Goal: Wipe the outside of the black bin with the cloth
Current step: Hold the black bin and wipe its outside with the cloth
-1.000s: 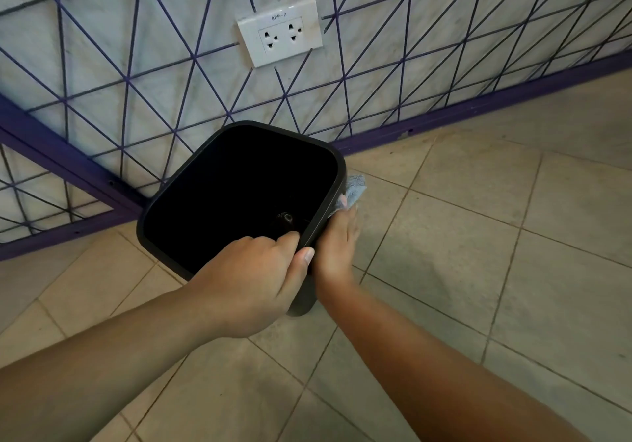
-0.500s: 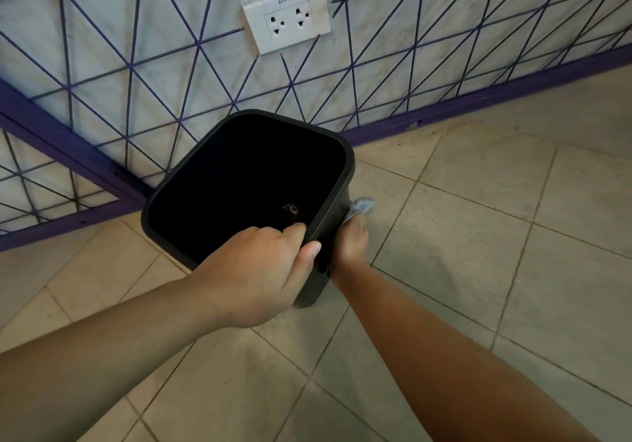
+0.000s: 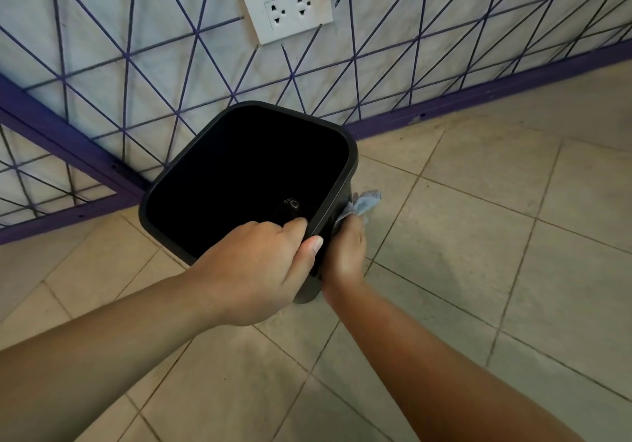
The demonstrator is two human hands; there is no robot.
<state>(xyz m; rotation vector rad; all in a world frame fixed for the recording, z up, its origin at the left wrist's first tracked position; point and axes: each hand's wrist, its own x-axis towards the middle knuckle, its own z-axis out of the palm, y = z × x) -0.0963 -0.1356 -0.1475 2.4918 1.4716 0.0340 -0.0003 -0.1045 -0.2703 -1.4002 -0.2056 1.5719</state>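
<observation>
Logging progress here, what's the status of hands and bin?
Left hand grips black bin rim. Right hand presses cloth on outer wall. Nothing blocking.

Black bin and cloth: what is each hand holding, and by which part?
Left hand grips the black bin by its near rim corner. Right hand holds the cloth against the bin's outer side.

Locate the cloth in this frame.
In the head view, the cloth sits right of centre, pressed by the right hand against the black bin outer right wall.
</observation>
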